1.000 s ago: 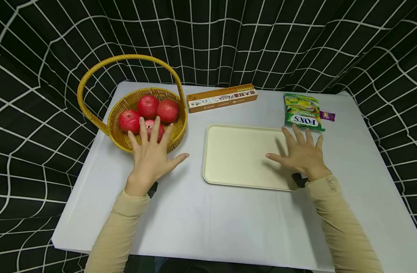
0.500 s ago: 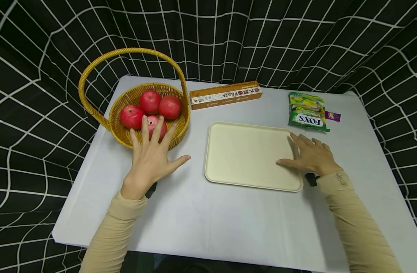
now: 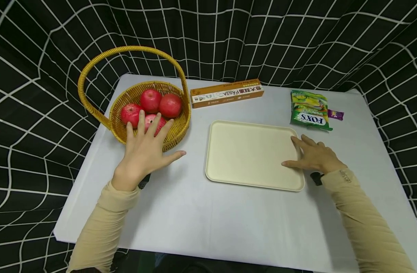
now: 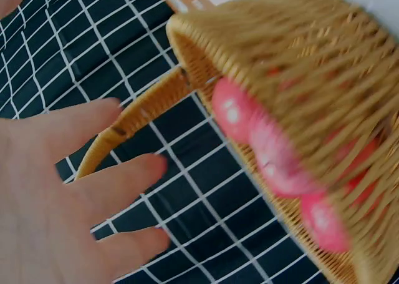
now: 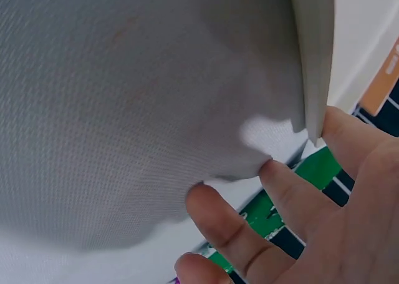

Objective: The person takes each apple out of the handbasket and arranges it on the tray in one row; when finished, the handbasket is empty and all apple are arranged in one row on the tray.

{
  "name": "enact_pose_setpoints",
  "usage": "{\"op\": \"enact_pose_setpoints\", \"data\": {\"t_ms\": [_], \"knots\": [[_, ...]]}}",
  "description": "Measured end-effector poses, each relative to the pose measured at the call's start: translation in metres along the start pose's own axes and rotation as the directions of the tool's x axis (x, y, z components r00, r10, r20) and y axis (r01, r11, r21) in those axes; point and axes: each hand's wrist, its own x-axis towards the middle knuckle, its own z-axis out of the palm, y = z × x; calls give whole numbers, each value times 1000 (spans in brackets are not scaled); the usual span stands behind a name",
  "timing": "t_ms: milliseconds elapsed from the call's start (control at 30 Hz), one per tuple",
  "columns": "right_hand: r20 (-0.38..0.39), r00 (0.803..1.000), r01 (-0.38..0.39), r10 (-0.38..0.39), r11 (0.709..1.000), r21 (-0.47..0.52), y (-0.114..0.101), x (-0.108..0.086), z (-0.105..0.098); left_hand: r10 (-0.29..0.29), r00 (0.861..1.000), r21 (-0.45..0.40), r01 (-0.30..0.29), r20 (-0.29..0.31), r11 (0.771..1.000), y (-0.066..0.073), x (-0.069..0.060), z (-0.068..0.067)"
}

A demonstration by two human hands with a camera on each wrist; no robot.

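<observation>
The left hand [image 3: 141,151], fingers spread and holding nothing, is at the near side of the fruit basket [image 3: 177,138]; rightward lies the tray [image 3: 250,155], its right edge touched by the right hand [image 3: 314,156], whose grip I cannot tell. Gridded black curtains [image 3: 225,47] enclose the white bench [image 3: 225,223].

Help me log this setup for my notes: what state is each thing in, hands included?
basket: upright, handle up
red fruits: four, inside the basket
tray: flat, empty
pasta box: lying down, looks closed
green FOX'S bag: lying flat; cannot tell if sealed
purple packet: lying at the bag's edge; seal unclear
left hand: spread wide, holding nothing
right hand: thumb and fingers apart, at the tray's right end
</observation>
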Motion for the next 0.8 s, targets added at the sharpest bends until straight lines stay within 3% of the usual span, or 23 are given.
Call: {"op": "enact_pose_setpoints", "data": {"t_ms": [200,467,800], "knots": [[17,1000,9,-8,1000,-20,0,1,-2,-20,990,60,11,140,998,-6,10,-22],[25,1000,3,-3,1000,-13,5,-2,5,0,977,80,-18,214,997,-15,28,-38],[5,1000,3,-3,999,-52,1,2,3,46,949,17,-54,313,998,-37,61,-48]]}}
